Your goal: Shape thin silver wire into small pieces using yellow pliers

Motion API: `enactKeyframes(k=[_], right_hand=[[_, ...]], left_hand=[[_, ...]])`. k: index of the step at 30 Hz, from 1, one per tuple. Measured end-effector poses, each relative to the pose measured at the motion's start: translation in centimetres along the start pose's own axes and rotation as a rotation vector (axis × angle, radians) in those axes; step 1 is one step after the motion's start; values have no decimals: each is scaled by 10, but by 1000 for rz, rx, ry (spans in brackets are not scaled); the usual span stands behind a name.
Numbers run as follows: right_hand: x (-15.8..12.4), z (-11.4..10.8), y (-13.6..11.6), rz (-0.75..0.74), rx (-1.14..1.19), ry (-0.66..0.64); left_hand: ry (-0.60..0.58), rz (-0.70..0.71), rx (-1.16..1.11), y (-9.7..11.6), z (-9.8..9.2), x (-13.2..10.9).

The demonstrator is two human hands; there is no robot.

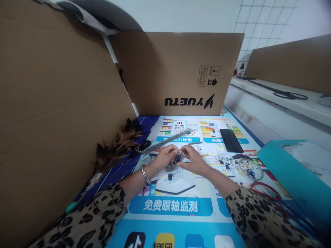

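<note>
My left hand (pixel 165 156) and my right hand (pixel 192 159) meet over a printed poster mat (pixel 178 203). Together they pinch a small dark piece in clear wrapping (pixel 178 158) between the fingertips. A silver bangle (pixel 145 174) circles my left wrist. Both sleeves have a leopard print. Thin wires lie on the mat just under and beside the hands.
A black phone (pixel 231 140) lies behind the right hand. A bundle of thin metal rods (pixel 169 139) and a feather duster (pixel 117 148) lie to the left. Cardboard walls (pixel 178 72) stand at the left and back. A teal box lid (pixel 292 172) and red scissors (pixel 263 191) sit at the right.
</note>
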State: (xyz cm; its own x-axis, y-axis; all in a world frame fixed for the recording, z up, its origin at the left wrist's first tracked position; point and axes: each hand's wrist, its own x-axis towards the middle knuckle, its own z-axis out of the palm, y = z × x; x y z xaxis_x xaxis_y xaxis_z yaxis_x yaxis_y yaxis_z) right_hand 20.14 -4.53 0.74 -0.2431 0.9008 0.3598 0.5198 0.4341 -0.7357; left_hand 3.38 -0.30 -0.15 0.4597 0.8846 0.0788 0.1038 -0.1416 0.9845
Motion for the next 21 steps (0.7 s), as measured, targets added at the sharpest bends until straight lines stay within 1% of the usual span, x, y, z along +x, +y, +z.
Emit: enactKeyframes(k=[3, 7, 15, 21], right_hand=[[0, 0, 0, -6, 27, -11], [0, -1, 0, 13, 43, 8], [0, -1, -2, 30, 36, 17], [0, 0, -1, 42, 39, 33]], left_hand=[[19, 6, -13, -2, -1, 2], [37, 14, -14, -3, -2, 3], [5, 12, 15, 2, 0, 1], [24, 29, 26, -1, -1, 2]])
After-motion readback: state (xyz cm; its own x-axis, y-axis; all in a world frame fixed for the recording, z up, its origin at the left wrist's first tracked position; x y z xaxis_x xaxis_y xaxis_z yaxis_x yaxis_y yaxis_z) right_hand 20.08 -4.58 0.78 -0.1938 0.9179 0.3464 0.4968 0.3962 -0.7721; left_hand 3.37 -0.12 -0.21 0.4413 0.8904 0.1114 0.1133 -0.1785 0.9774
